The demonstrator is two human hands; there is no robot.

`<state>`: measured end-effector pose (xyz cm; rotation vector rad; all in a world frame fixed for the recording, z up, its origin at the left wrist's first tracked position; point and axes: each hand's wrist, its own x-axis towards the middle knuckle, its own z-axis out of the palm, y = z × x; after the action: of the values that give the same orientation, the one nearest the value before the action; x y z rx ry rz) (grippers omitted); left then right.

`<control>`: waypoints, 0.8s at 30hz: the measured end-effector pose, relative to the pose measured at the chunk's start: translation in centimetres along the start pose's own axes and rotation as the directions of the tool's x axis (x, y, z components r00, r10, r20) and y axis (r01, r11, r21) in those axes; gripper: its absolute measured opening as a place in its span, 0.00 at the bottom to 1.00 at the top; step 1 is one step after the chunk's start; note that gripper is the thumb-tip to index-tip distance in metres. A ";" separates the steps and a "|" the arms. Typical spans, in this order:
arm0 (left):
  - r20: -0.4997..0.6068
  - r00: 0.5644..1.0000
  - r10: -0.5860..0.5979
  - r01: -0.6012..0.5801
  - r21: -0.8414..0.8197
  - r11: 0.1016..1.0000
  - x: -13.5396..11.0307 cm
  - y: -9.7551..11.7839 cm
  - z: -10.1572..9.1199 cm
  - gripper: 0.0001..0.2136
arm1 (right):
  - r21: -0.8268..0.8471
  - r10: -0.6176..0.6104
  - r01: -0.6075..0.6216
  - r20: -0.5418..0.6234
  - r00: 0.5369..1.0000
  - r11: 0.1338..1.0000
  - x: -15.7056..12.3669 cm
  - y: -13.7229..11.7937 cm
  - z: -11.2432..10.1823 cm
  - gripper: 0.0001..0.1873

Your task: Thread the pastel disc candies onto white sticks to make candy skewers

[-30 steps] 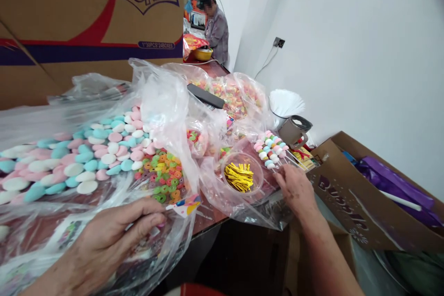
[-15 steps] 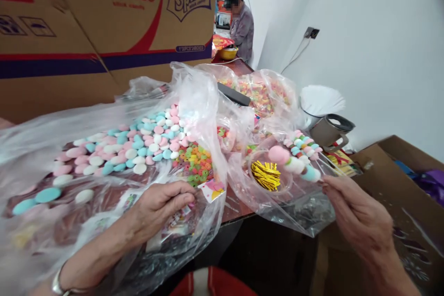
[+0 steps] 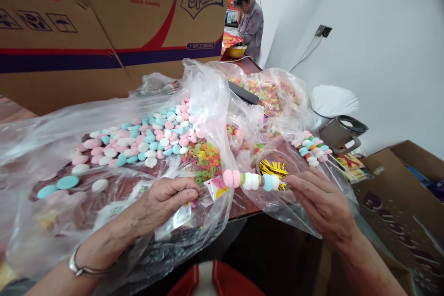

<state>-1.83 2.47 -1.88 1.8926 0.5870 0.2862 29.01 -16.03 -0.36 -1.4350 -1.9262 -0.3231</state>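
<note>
My right hand pinches the stick of a candy skewer threaded with pink, white and blue marshmallow pieces, held level with its tip pointing left. My left hand is closed on a small clear printed wrapper bag that lies on the plastic in front of me. The skewer's pink end hangs just right of the wrapper's mouth. Behind them a clear bag holds loose pink, white and blue marshmallow discs and a heap of coloured ring candies.
A clear cup of gold twist ties and several finished skewers lie at right. Cardboard boxes rise behind; an open carton stands at right. A metal mug sits by the wall. Another person works far back.
My right hand picked a skewer from the pile at right, lifted it and swung it left toward the wrapper in my left hand. My view shifted left.
</note>
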 end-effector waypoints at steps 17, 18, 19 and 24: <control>0.124 0.968 -0.218 0.227 -0.064 0.972 0.4 -0.3 -0.2 0.22 | -0.046 -0.101 0.103 0.059 0.993 0.994 -0.3 0.5 -0.6 0.11; 0.140 0.965 -0.224 0.234 -0.058 0.971 0.4 -0.2 -0.2 0.22 | -0.043 -0.111 0.114 0.067 0.992 0.993 -0.2 0.6 -0.6 0.11; 0.156 0.961 -0.227 0.237 -0.051 0.970 0.4 -0.1 -0.2 0.22 | -0.043 -0.122 0.125 0.074 0.990 0.991 -0.1 0.6 -0.7 0.11; 0.191 0.961 -0.199 0.194 0.045 0.980 0.5 -0.4 -0.6 0.20 | 0.003 -0.130 0.130 0.106 0.986 0.991 0.5 0.7 -0.6 0.11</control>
<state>-1.77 3.30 -2.06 1.8442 0.6419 -0.0356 29.81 -15.75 0.26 -1.3562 -2.1114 -0.3170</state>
